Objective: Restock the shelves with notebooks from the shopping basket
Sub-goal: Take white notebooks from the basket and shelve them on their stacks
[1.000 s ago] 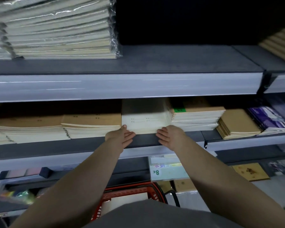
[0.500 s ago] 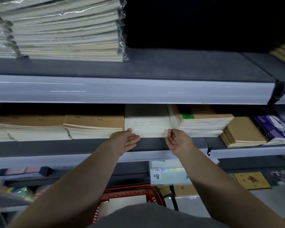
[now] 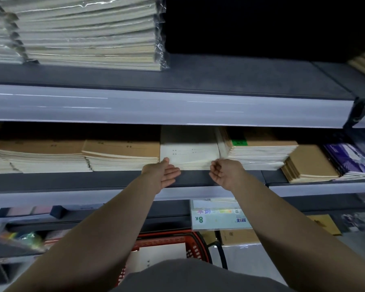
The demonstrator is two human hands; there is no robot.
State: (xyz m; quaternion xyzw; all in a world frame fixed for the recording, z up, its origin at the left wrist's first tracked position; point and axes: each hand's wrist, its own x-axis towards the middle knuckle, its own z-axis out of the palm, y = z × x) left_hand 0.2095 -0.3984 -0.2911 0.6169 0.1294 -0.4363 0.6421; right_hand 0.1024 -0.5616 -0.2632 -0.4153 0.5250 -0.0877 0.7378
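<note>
Left hand (image 3: 162, 175): flat, fingers straight, palm turned inward, thumb tip at the front left corner of the cream notebook stack (image 3: 188, 152). Right hand (image 3: 226, 174): fingers curled in, gripping nothing I can see, set at the stack's front right corner; whether it touches is unclear.

The stack lies on the middle shelf (image 3: 198, 181), at 12 o'clock from both hands. It sits between a kraft-cover stack (image 3: 122, 152) at 9 o'clock and a green-labelled stack (image 3: 259, 153) at 3 o'clock.

Judgement: the step is squaring this stack. To do it well, press both sides evenly, then nudge the front edge flush with the neighbours, without letting top copies slide back.

Red shopping basket (image 3: 195, 247) is at 6 o'clock, low. The notebooks (image 3: 156, 256) inside it are probably the next load.
</note>
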